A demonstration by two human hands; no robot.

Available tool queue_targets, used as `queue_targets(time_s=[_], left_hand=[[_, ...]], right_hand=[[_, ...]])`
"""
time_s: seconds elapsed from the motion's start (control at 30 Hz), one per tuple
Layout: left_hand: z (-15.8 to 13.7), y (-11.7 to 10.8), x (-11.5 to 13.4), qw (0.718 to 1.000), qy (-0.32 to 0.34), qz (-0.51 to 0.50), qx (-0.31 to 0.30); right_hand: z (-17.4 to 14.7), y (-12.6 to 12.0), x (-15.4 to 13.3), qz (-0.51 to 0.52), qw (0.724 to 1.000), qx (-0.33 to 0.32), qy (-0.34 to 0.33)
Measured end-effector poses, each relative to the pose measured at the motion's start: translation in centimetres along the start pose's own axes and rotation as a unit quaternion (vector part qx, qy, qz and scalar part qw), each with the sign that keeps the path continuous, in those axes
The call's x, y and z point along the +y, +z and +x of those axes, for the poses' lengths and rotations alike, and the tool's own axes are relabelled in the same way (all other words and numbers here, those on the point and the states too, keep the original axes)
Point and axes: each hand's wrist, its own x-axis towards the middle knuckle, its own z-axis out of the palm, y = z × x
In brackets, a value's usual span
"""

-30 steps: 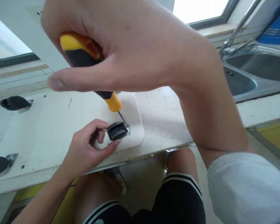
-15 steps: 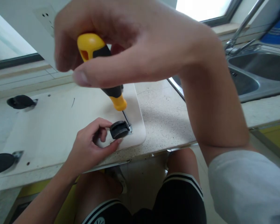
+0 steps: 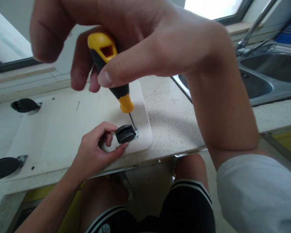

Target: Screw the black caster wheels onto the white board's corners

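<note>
My right hand (image 3: 126,42) grips a yellow and black screwdriver (image 3: 126,103) between thumb and curled fingers, with the index finger stretched away from the handle. The screwdriver leans, its thin shaft reaching down to a small metal mounting plate (image 3: 137,134). Beside that plate, my left hand (image 3: 100,145) pinches a black caster wheel (image 3: 125,134) between thumb and fingers. Both plate and caster sit near the rounded right corner of a white board (image 3: 60,129). Whether the tip is seated in a screw is too small to tell.
Two more black casters, one at the back left (image 3: 25,105) and one at the front left (image 3: 5,169), stand on the board. The board lies on a speckled countertop (image 3: 167,119). A steel sink (image 3: 259,81) with a faucet (image 3: 244,42) is at the right.
The screwdriver handle has turned, and my right hand's fingers have shifted, the index finger now extended off it. My left hand stays on the caster.
</note>
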Motion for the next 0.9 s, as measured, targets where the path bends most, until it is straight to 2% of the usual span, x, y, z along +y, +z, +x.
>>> queue_targets(time_s=[0.07, 0.13, 0.2, 0.23, 0.3, 0.37, 0.43, 0.47, 0.5, 0.57, 0.63, 0.67, 0.7, 0.73, 0.8, 0.87, 0.9], left_hand=[[0.0, 0.0, 0.0, 1.0, 0.0, -0.001, -0.001], [-0.1, 0.0, -0.1, 1.0, 0.0, 0.0, -0.001], [-0.1, 0.0, -0.1, 1.0, -0.001, 0.001, -0.001], [-0.1, 0.0, -0.1, 1.0, -0.001, 0.001, -0.001], [0.0, 0.0, -0.1, 1.0, 0.0, 0.001, -0.001], [0.0, 0.0, -0.1, 1.0, 0.002, 0.0, -0.001], [0.0, 0.1, -0.1, 1.0, 0.0, -0.001, -0.001], [0.0, 0.1, -0.1, 1.0, -0.001, -0.003, -0.002], [0.0, 0.0, -0.1, 1.0, -0.004, -0.003, -0.003], [0.0, 0.0, 0.0, 1.0, -0.009, -0.002, -0.005], [0.0, 0.0, 0.0, 1.0, -0.009, 0.0, -0.003], [-0.1, -0.1, 0.0, 1.0, -0.008, 0.001, -0.002], [-0.1, -0.1, 0.0, 1.0, -0.006, 0.001, -0.001], [-0.1, -0.1, 0.0, 1.0, -0.004, 0.0, 0.0], [-0.1, -0.1, 0.0, 1.0, -0.003, -0.002, 0.001], [-0.1, -0.1, 0.0, 1.0, -0.005, -0.005, 0.002], [-0.1, -0.1, 0.1, 1.0, -0.006, -0.006, 0.001]], right_hand=[[-0.4, -0.5, 0.2, -0.012, 0.996, -0.036, 0.082], [-0.5, -0.6, 0.7, -0.121, 0.978, -0.026, 0.169], [-0.2, -0.4, 1.2, -0.236, 0.953, -0.015, 0.189], [0.0, -0.2, 1.2, -0.254, 0.949, -0.009, 0.187], [0.4, 0.3, 0.8, -0.187, 0.967, 0.0, 0.174], [0.5, 0.6, 0.0, -0.054, 0.984, 0.018, 0.169], [0.3, 0.4, -0.5, 0.03, 0.986, 0.014, 0.163], [0.0, 0.1, -0.5, 0.034, 0.986, 0.004, 0.161], [-0.2, -0.1, -0.4, 0.015, 0.988, -0.005, 0.153], [-0.5, -0.6, 0.3, -0.089, 0.983, -0.012, 0.162], [-0.5, -0.8, 1.0, -0.233, 0.952, -0.001, 0.199], [-0.4, -0.8, 1.2, -0.279, 0.938, -0.003, 0.206], [-0.3, -0.8, 1.2, -0.291, 0.935, -0.009, 0.202], [-0.2, -0.8, 1.1, -0.263, 0.946, -0.014, 0.188], [-0.2, -0.9, 0.7, -0.123, 0.982, -0.034, 0.135], [-0.5, -1.1, 0.5, -0.007, 0.989, -0.048, 0.136], [-0.8, -1.2, 0.6, 0.008, 0.988, -0.052, 0.144]])
